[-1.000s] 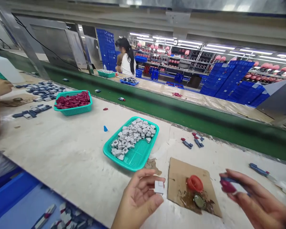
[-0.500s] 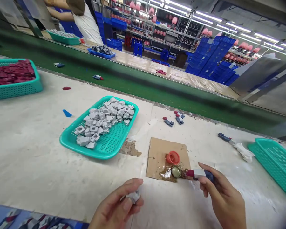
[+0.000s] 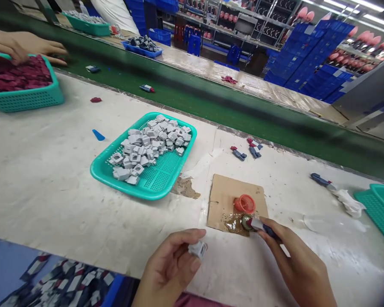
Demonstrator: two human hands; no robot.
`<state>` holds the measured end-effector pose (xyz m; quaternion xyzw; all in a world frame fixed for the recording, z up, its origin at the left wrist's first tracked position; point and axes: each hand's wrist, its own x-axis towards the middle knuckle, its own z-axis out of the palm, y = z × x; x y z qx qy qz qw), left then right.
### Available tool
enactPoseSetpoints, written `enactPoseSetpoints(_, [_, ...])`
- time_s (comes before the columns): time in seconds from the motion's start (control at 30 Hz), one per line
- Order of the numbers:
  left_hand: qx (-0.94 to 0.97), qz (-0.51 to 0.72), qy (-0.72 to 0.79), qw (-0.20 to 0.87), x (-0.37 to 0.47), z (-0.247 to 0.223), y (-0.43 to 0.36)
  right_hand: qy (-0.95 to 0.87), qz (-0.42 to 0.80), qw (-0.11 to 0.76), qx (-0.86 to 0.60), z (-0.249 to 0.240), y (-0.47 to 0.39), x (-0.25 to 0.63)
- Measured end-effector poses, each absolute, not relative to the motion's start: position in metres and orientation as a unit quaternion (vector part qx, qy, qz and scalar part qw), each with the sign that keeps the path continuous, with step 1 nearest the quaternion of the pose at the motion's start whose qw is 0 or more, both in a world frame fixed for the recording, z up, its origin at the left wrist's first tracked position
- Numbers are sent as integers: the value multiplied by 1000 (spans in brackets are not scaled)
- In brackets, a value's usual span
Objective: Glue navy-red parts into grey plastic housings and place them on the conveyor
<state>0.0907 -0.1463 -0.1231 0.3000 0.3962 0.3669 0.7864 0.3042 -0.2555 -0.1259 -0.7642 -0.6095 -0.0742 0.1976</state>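
A small light-grey plastic part (image 3: 197, 249) is pinched between the thumb and fingers of my left hand (image 3: 169, 266), above the table near its front edge. My right hand (image 3: 297, 258) grips a toy-like plastic piece (image 3: 256, 224) with a dark red tip, grey middle and dark blue end. Its red tip is at a round metal cap (image 3: 245, 222) and partly covers it; whether they touch is hard to tell. Cap and red cup (image 3: 247, 204) are on a cardboard square (image 3: 220, 196), wet with shiny brownish liquid. The cup looks tilted.
Left of the cardboard lies a teal basket (image 3: 97, 170) of grey parts. Another person's hand (image 3: 40, 44) reaches over a basket (image 3: 28, 97) of dark red parts. A blue bin (image 3: 115, 290) of assembled pieces is below left. A green belt (image 3: 192, 100) runs behind; several pieces lie near it.
My right hand has tilted the toy-like piece and brought its red tip over the metal cap. Another person's hand has appeared at the dark red parts. The camera view has shifted downward.
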Motion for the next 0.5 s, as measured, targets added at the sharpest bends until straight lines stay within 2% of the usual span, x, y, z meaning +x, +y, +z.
enactPoseSetpoints(0.23, [187, 337, 383, 839, 93, -118, -141, -618, -153, 175, -751, -124, -256, 302])
enactPoseSetpoints(0.33, [122, 304, 395, 858, 93, -113, -139, -561, -177, 201, -783, -121, -263, 303])
enactPoseSetpoints(0.5, [83, 326, 389, 858, 95, -116, -141, -508, -126, 217, -824, -121, -267, 302])
